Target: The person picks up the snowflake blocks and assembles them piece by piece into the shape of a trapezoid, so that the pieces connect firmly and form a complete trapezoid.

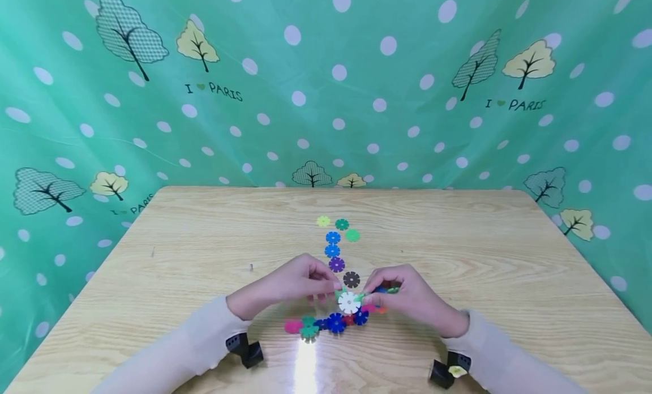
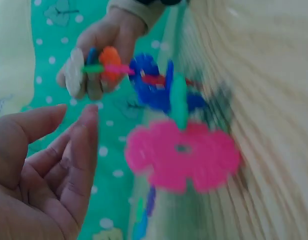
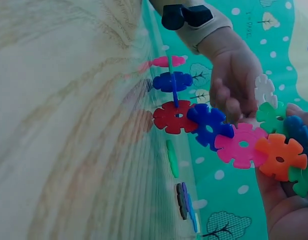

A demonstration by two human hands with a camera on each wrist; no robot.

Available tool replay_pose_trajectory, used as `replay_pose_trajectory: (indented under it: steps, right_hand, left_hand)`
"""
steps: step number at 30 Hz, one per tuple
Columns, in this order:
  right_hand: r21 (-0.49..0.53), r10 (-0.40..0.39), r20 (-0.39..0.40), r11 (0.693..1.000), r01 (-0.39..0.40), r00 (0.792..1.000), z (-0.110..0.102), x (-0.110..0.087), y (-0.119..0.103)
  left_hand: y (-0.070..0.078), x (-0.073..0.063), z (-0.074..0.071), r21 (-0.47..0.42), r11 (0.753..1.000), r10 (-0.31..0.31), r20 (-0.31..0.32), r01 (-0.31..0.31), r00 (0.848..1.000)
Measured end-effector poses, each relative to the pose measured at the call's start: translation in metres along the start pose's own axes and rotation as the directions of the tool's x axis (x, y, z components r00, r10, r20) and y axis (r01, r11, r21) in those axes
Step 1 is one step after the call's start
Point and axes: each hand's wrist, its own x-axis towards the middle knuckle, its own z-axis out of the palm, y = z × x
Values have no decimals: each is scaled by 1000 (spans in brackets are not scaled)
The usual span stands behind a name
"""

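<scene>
Well inside table's far edge (image 1: 244, 191), right hand (image 1: 410, 296) grips linked discs (image 3: 231, 151).

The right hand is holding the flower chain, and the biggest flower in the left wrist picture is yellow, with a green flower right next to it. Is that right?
Almost! The biggest flower is pink, not yellow, as the left wrist view shows. The right hand does hold the flower chain, and a green flower is right next to the pink one.
</scene>
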Motion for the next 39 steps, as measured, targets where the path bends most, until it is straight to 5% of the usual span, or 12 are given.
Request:
replay_pose_trajectory:
  steps: [10, 17, 26, 34, 39]
  right_hand:
    - [17, 30, 50, 999, -30, 998, -4, 0, 1]
    - [32, 27, 80, 999, -30, 996, -3, 0, 0]
    - [0, 53, 71, 999, -53, 996, -2, -1, -1]
    - [-3, 39, 64, 999, -39, 997, -3, 1, -1]
    - [2, 32, 48, 999, -33, 998, -2, 1, 0]
  left_hand:
    - [-22, 11, -3, -35, 994, -100, 11, 101, 995]
    - [-30, 17, 2, -13, 990, -142, -82, 141, 986]
    - [-37, 20, 5, 90, 995, -38, -93, 46, 995]
    - [-38, 20, 8, 223, 975, 49, -93, -27, 994]
    - [-36, 18, 10, 281, 959, 53, -84, -27, 995]
